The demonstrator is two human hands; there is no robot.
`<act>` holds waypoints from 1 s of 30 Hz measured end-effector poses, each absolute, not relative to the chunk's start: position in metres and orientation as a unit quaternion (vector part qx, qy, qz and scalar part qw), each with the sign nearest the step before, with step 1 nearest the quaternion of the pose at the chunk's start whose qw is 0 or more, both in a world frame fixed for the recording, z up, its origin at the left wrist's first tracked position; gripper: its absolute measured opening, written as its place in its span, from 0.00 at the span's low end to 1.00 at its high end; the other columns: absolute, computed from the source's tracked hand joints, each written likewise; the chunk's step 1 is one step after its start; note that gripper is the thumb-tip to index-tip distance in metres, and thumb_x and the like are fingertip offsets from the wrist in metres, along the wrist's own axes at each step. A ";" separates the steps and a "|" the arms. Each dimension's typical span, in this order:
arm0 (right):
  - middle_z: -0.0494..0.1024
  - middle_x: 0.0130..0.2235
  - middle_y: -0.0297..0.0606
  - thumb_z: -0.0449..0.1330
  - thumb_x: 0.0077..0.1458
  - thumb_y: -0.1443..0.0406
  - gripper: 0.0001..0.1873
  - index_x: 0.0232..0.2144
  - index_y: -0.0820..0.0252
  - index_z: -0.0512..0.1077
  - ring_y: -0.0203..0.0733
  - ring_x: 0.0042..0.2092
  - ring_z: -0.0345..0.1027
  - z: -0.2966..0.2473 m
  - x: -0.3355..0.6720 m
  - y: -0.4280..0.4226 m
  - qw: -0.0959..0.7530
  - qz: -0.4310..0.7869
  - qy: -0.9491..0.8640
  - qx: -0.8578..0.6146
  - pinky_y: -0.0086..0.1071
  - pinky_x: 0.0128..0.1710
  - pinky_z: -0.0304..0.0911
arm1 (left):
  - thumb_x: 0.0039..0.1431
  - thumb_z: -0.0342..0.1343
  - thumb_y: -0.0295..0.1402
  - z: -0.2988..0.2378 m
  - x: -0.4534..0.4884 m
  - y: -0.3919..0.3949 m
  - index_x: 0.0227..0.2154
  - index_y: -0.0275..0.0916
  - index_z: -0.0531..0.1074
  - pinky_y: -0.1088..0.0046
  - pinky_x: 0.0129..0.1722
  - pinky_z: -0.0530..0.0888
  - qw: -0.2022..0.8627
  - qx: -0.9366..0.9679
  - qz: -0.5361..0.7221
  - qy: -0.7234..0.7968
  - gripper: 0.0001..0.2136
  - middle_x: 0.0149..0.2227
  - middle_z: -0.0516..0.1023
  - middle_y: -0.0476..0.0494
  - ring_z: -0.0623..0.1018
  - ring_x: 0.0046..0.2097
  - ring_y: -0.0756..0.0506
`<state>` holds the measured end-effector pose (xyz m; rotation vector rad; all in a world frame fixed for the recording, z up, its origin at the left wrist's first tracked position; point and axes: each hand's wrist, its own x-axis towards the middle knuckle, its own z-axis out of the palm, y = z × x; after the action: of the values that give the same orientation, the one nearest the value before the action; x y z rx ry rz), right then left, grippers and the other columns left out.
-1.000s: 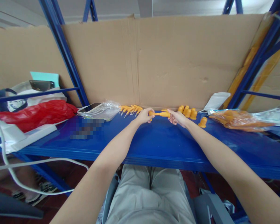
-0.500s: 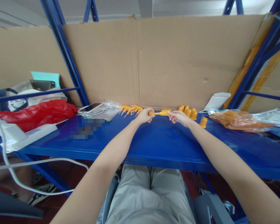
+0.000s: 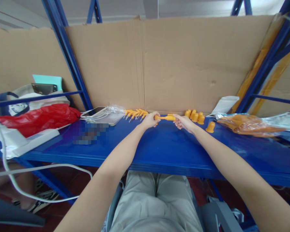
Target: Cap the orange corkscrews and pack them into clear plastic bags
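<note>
An orange plastic corkscrew (image 3: 162,118) lies sideways between my hands, above the back of the blue table. My left hand (image 3: 150,120) is closed around its handle end. At the other end, my right hand (image 3: 183,123) pinches an orange ribbed sleeve (image 3: 170,117) that lines up with the corkscrew; the fingers hide part of it. Left of my left hand lies a row of orange corkscrew handles (image 3: 135,113) with bare metal spirals pointing toward me. Several orange bell-shaped sleeves (image 3: 194,116) stand beyond my right wrist, and one more sleeve (image 3: 210,127) stands apart, nearer to me.
A phone (image 3: 95,111) with a white cable and clear plastic lies at the left back. Farther left are a red bag (image 3: 43,119) and a white power strip (image 3: 36,141). A bag of orange parts (image 3: 248,124) lies right. Cardboard (image 3: 178,61) walls the back.
My right hand has shifted slightly to the left and its fingers have curled in more around the sleeve. My left hand stays almost in place.
</note>
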<state>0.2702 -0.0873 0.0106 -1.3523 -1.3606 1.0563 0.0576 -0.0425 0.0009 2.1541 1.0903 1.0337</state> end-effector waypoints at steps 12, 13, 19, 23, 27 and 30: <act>0.77 0.32 0.36 0.67 0.46 0.52 0.21 0.33 0.54 0.62 0.41 0.33 0.75 -0.001 0.284 -0.067 0.600 0.245 -0.572 -0.503 0.35 0.35 0.71 | 0.55 0.56 0.25 -0.009 0.044 -0.027 0.61 0.33 0.60 0.64 0.61 0.64 0.101 0.834 0.333 0.429 0.29 0.63 0.64 0.32 0.68 0.61 0.40; 0.77 0.34 0.37 0.67 0.46 0.51 0.22 0.35 0.54 0.62 0.43 0.34 0.75 -0.004 0.285 -0.066 0.585 0.214 -0.591 -0.512 0.37 0.36 0.70 | 0.55 0.56 0.25 -0.009 0.042 -0.027 0.61 0.32 0.61 0.64 0.62 0.63 0.084 0.828 0.317 0.454 0.28 0.62 0.65 0.31 0.67 0.62 0.40; 0.79 0.43 0.47 0.61 0.55 0.56 0.18 0.44 0.59 0.67 0.53 0.46 0.72 -0.011 0.281 -0.070 0.367 -0.053 -0.694 -0.618 0.47 0.47 0.62 | 0.58 0.54 0.29 -0.007 0.034 -0.029 0.58 0.36 0.65 0.59 0.63 0.60 0.016 0.787 0.244 0.567 0.23 0.62 0.66 0.34 0.64 0.64 0.39; 0.77 0.48 0.53 0.58 0.59 0.58 0.16 0.46 0.62 0.70 0.58 0.52 0.67 -0.006 0.271 -0.079 0.210 -0.168 -0.725 -0.634 0.48 0.50 0.54 | 0.60 0.53 0.32 -0.007 0.032 -0.034 0.59 0.41 0.65 0.44 0.63 0.55 0.001 0.743 0.206 0.636 0.23 0.65 0.62 0.36 0.58 0.67 0.34; 0.76 0.49 0.55 0.54 0.61 0.62 0.17 0.49 0.65 0.68 0.56 0.52 0.67 -0.004 0.268 -0.082 0.176 -0.186 -0.724 -0.641 0.43 0.48 0.54 | 0.64 0.46 0.36 -0.008 0.031 -0.036 0.59 0.42 0.67 0.40 0.62 0.55 0.047 0.729 0.155 0.664 0.21 0.68 0.55 0.37 0.59 0.66 0.30; 0.78 0.46 0.54 0.50 0.62 0.65 0.15 0.48 0.66 0.68 0.54 0.49 0.69 -0.005 0.270 -0.081 0.177 -0.177 -0.734 -0.631 0.41 0.46 0.55 | 0.64 0.44 0.35 -0.008 0.031 -0.034 0.56 0.39 0.70 0.41 0.62 0.56 0.045 0.737 0.142 0.660 0.20 0.68 0.54 0.36 0.60 0.65 0.30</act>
<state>0.2697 -0.0811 -0.0047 -1.7850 -2.0784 -0.5001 0.0313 -0.0340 -0.0082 2.2496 2.0145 0.4340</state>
